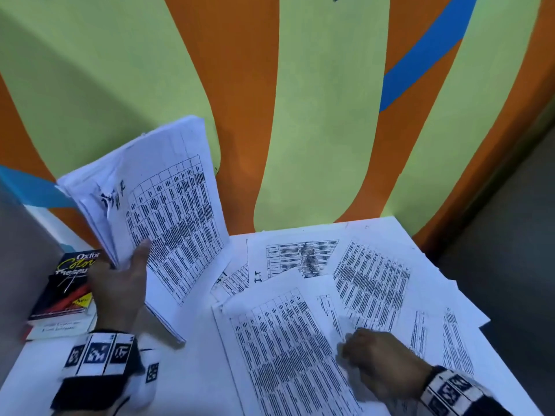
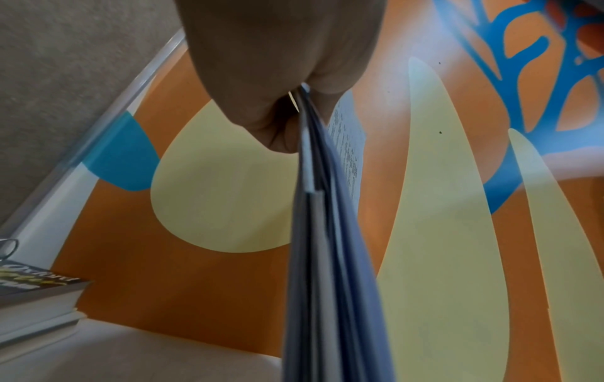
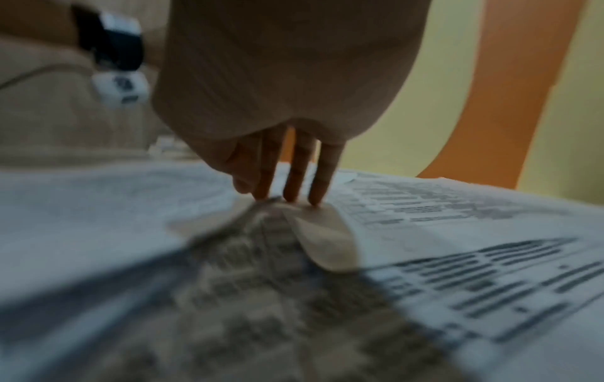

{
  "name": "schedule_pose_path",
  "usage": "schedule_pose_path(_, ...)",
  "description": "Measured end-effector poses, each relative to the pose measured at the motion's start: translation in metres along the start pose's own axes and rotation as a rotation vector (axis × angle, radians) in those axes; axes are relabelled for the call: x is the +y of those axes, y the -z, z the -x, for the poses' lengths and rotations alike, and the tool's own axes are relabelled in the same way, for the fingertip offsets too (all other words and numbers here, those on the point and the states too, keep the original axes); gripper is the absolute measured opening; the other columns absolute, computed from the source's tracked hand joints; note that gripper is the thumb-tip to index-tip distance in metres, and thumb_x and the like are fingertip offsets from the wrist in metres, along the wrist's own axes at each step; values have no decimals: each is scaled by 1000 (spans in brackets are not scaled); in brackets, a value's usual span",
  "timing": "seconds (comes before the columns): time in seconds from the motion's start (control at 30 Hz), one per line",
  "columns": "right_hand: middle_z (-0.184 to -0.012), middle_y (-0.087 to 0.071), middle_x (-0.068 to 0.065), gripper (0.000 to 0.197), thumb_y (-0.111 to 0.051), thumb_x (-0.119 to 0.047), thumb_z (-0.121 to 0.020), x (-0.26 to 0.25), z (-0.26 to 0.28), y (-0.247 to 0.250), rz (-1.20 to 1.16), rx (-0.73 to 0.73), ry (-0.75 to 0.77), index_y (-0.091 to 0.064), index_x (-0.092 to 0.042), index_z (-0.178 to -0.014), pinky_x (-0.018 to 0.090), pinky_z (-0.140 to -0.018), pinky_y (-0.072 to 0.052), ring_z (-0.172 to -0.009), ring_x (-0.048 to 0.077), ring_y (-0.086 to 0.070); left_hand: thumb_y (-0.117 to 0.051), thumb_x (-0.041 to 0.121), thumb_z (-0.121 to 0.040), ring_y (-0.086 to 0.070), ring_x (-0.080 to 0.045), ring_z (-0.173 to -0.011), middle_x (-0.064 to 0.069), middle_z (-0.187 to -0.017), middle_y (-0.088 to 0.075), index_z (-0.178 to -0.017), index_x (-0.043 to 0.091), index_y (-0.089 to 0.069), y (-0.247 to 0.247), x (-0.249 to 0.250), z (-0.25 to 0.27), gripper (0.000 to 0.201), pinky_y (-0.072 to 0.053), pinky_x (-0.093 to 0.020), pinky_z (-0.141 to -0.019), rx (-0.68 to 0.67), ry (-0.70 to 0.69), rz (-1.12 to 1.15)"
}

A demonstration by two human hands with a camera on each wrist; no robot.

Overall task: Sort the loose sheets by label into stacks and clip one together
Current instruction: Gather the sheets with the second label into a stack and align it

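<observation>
My left hand (image 1: 120,283) grips a thick stack of printed sheets (image 1: 168,211) by its lower edge and holds it upright over the table's left side. The top sheet bears a handwritten "H R". In the left wrist view the stack (image 2: 326,232) shows edge-on below my left hand (image 2: 261,90). Several loose table-printed sheets lie fanned and overlapping on the white table (image 1: 186,385). One at the back (image 1: 300,256) is marked "I T". My right hand (image 1: 348,346) rests on the front sheets (image 1: 285,349). Its straight fingertips (image 3: 294,191) press the paper, which buckles up beside them.
A black Oxford thesaurus (image 1: 69,283) lies on another book at the table's left edge, with a thin wire loop (image 2: 8,248) beside it. An orange, green and blue wall (image 1: 315,115) stands right behind the table. Dark floor (image 1: 510,265) drops off past the right edge.
</observation>
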State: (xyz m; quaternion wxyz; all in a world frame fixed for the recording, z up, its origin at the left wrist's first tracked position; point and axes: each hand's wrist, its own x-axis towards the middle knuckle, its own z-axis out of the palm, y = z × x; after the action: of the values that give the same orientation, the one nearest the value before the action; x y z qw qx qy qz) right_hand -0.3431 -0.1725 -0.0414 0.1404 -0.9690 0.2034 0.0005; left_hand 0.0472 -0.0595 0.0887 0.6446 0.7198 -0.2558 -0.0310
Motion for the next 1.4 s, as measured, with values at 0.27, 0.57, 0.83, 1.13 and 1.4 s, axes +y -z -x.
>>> schedule_pose_path(0.27,-143,-30,14,126,-50,-93,-51,-48,-60,-1,-186,-15,-916,-12,-23,-148,50,-98,-42,-130,33,-33,-70,28,-85,-56,-19,-81,-13,-89,-60,-84,1,-59,-4,-5,2,30,-40,-32,-73,-23,29,-12)
schedule_pose_path(0.57,-139,-29,24,126,-88,-49,-55,-48,-85,-4,-353,-33,-1069,-9,-8,-145,45,-95,-47,-122,40,-47,-68,17,-87,-56,-20,-96,-7,-104,-59,-98,10,-57,-10,11,12,17,-41,-33,-86,-55,4,40)
schedule_pose_path(0.83,-85,-67,11,37,-78,-26,-76,-18,-71,19,-652,332,-1102,-65,2,-95,22,-50,-47,-71,22,-64,-70,21,-85,-61,5,-71,-8,-99,-58,-91,9,-56,-16,15,14,19,-38,-30,-84,-77,-4,41)
schedule_pose_path(1.13,-136,-40,27,62,-73,-32,-80,63,-36,34,-551,437,-1625,-48,3,-125,47,-100,-41,-122,44,-44,-71,26,-84,-53,6,-55,-6,-84,-52,-84,8,-52,-13,1,9,26,-40,-8,-52,-52,-26,2)
schedule_pose_path(1.4,-131,-34,25,87,-84,-14,-68,52,-63,21,-501,294,-1703,-26,-5,-133,45,-90,-48,-110,42,-52,-70,21,-85,-55,-6,-68,-10,-88,-54,-83,4,-52,-20,4,11,24,-41,-18,-65,-68,-43,18)
